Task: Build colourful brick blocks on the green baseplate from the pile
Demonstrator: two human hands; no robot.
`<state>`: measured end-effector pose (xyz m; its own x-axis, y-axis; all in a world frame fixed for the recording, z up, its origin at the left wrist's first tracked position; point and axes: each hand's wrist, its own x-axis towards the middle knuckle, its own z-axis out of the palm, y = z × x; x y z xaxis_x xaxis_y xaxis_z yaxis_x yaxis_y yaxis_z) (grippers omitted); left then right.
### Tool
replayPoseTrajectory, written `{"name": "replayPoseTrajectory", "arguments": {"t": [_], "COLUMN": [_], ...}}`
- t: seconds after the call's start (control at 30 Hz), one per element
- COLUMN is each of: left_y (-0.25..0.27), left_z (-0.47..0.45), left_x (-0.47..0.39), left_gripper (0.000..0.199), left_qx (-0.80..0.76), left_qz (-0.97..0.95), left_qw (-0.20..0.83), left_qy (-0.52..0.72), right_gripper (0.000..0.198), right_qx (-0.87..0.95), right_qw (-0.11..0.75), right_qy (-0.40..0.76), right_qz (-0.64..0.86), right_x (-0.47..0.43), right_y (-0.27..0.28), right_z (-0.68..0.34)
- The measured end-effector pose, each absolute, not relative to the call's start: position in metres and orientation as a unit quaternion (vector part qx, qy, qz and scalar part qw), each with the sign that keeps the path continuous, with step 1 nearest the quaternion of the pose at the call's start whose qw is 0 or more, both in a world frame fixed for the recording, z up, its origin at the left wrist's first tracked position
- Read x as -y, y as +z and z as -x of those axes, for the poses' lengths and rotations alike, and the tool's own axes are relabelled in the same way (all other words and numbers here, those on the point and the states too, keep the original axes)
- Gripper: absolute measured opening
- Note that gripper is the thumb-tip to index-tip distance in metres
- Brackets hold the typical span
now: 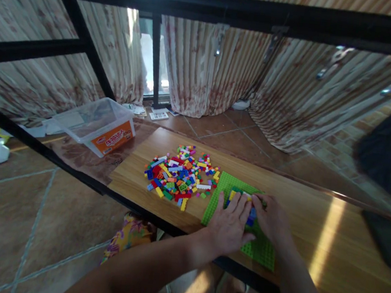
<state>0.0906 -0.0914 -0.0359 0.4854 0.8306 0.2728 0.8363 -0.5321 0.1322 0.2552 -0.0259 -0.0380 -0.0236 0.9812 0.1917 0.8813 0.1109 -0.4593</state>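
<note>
A green studded baseplate [224, 184] lies on the wooden table, with a cluster of toy building bricks [251, 216] on it, blue, yellow, white and green ones among them. Across the cluster lies my left hand [229, 222], palm down, fingers stretched forward over the bricks and thumb out to the side. My right hand [270, 217] reaches in from the right; its fingers are bent together at the cluster's right edge, close to the left fingertips. What those fingers grip, if anything, is hidden. Both hands cover much of the cluster.
A loose heap of mixed coloured bricks [181, 175] spreads left of the baseplate on the wooden table [301, 199]. A dark phone-like slab [384, 238] lies at the right. On the floor behind stands a clear plastic bin [104, 118]. A black metal bar [74, 171] crosses the near side.
</note>
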Motion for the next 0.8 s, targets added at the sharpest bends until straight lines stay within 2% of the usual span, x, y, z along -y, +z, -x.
{"name": "replayPoseTrajectory", "arguments": {"t": [0.3, 0.53, 0.7, 0.8], "left_y": [-0.027, -0.016, -0.022, -0.018], "left_z": [-0.092, -0.061, -0.020, -0.003], "left_x": [0.098, 0.144, 0.178, 0.189], "left_gripper": [0.068, 0.063, 0.056, 0.053], "left_qx": [0.510, 0.498, 0.556, 0.563], "left_qz": [0.845, 0.844, 0.800, 0.797], "left_qw": [-0.014, -0.054, -0.095, -0.089], "left_qy": [-0.160, -0.194, -0.206, -0.201], "right_gripper": [0.047, 0.043, 0.043, 0.044], "right_qx": [0.648, 0.692, 0.684, 0.685], "right_qw": [0.311, 0.295, 0.308, 0.276], "right_qy": [0.118, 0.133, 0.125, 0.090], "right_qz": [0.685, 0.645, 0.649, 0.668], "right_x": [0.026, 0.038, 0.070, 0.095], "right_y": [-0.042, -0.043, -0.052, -0.052], "right_z": [-0.264, -0.267, -0.266, -0.255]}}
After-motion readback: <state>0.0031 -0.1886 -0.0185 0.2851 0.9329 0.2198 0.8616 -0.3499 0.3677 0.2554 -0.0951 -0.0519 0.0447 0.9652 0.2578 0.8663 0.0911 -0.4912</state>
